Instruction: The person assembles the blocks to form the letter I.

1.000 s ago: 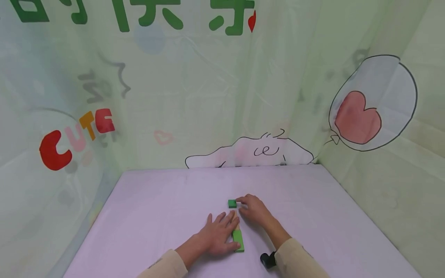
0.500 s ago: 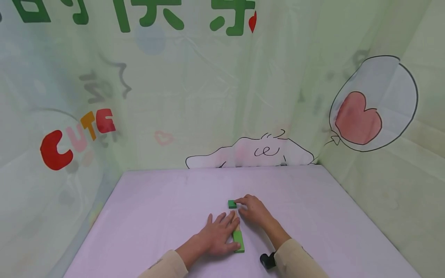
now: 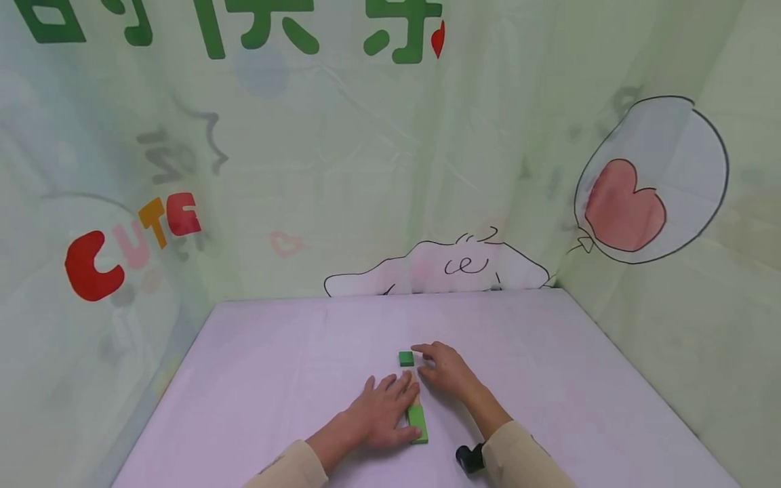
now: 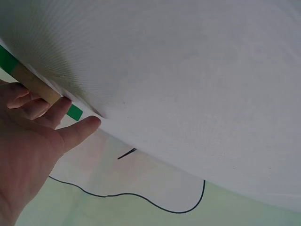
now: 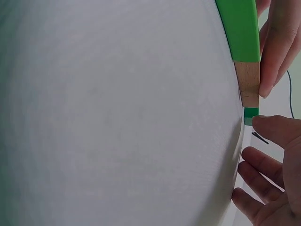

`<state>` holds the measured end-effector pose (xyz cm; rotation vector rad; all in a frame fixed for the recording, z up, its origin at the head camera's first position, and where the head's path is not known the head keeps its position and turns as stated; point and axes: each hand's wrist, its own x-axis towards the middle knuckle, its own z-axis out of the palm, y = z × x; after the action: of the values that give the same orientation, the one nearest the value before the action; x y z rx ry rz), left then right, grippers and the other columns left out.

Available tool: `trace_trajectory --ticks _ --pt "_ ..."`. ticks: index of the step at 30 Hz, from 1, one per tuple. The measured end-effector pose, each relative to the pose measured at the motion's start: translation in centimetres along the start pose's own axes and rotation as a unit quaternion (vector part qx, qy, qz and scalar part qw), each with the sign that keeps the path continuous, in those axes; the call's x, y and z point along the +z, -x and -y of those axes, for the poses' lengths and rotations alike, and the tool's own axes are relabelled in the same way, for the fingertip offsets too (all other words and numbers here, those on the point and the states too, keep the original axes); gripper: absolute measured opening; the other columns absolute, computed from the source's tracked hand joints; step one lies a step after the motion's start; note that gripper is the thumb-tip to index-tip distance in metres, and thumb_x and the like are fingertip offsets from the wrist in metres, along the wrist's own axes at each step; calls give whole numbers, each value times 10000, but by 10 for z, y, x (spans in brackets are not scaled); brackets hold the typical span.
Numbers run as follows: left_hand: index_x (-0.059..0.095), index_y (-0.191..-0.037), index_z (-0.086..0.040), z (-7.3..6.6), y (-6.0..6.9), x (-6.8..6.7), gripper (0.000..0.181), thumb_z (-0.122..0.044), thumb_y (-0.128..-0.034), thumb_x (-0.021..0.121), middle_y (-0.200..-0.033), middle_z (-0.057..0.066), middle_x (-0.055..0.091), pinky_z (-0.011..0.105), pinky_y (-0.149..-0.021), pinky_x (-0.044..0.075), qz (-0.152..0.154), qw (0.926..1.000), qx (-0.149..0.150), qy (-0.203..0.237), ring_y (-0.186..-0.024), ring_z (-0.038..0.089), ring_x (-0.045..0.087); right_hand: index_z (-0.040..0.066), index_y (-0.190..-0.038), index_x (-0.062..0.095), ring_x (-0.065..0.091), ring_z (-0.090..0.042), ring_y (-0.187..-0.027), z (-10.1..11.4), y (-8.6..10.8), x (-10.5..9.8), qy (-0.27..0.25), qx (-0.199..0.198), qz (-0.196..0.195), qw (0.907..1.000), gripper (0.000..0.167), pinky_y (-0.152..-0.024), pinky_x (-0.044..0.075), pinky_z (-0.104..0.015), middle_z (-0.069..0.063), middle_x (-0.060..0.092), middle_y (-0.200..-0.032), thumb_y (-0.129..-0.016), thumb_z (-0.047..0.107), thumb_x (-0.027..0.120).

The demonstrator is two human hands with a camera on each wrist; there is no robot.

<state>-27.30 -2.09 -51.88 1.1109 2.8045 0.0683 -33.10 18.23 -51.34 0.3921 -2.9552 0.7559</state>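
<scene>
On the table lie a long light green block point(image 3: 417, 427), a bare wooden block point(image 3: 416, 390) beyond it and a small dark green block point(image 3: 406, 358) at the far end, roughly in a line. Fingers spread, my left hand point(image 3: 381, 415) rests over the wooden block and the near green one, its thumb on the latter. The left wrist view has the wooden block point(image 4: 36, 86) beside the fingers. My right hand point(image 3: 448, 369) is just right of the dark green block, index finger extended at its far right corner; contact is unclear. Its other fingers are loosely bent, holding nothing.
A black object point(image 3: 470, 459), partly covered by the right sleeve point(image 3: 521, 451), is at the right forearm. The table point(image 3: 293, 352) has a pale lilac cover. Printed curtains point(image 3: 366, 169) stand at its back and sides.
My right index fingertip has lifted slightly from the edge of the dark green block. The left hand and the blocks stay put; the head view shifts a little.
</scene>
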Motion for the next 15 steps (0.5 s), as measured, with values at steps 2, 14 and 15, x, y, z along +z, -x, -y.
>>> trace_trajectory --ticks 2,14,15 --pt "315 -1638 -206 -1 0 -2 844 -744 -987 331 -1722 31 253 629 -1175 335 -82 9998 76 -156 -1523 284 363 153 -1325 700 685 -284 -1055 0 0 -1 -53 6 2 10000 437 -964 543 -513 -92 723 -1102 -897 96 764" --pt "423 -1580 -152 -1 -1 -8 842 -735 -974 391 -1646 39 377 611 -1199 308 -397 9970 378 -545 -1508 258 366 145 -1343 688 684 -279 -1100 -1 2 -5 -350 121 34 9993 462 -1000 537 -502 -90 729 -1135 -894 119 791" --pt "430 -1575 -150 -1 -1 -8 840 -734 -973 395 -1639 37 383 609 -1199 310 -415 9968 392 -551 -1507 256 367 143 -1343 688 684 -281 -1103 -1 2 -5 -377 142 21 9992 462 -1002 536 -502 -91 730 -1139 -893 120 792"
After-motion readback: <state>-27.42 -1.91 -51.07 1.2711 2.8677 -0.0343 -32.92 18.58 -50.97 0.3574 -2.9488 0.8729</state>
